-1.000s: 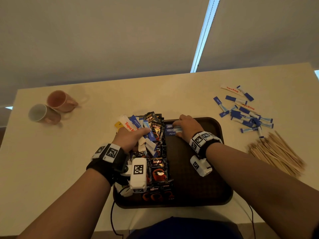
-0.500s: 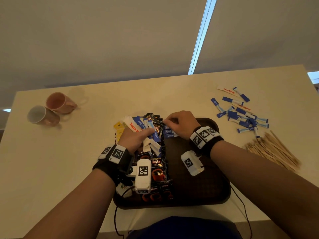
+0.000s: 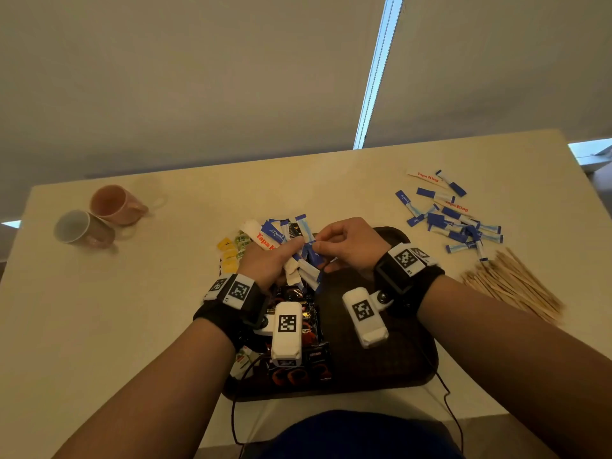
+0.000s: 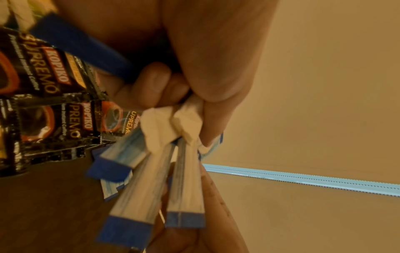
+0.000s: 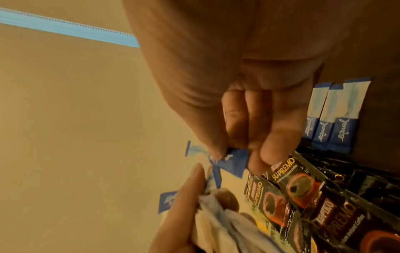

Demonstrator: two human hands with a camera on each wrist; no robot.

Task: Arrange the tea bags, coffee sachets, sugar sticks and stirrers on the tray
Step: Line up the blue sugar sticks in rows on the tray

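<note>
Above the tray (image 3: 410, 369), the left hand (image 3: 270, 263) grips a bunch of light, slippery sugar sticks (image 4: 151, 172) while the right hand (image 3: 351, 243) pinches one stick's blue end (image 5: 234, 161), likely the surest hold.

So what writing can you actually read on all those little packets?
"Tapa King": white paper stick with red letters on the table.
"equal": blue-ended white sugar sticks lying on the dark brown tray.
"KOPIKO SUPREMO": black coffee sachets; the smaller line beneath is blurred.
Yellow tea bag tags: too small to read.
</note>
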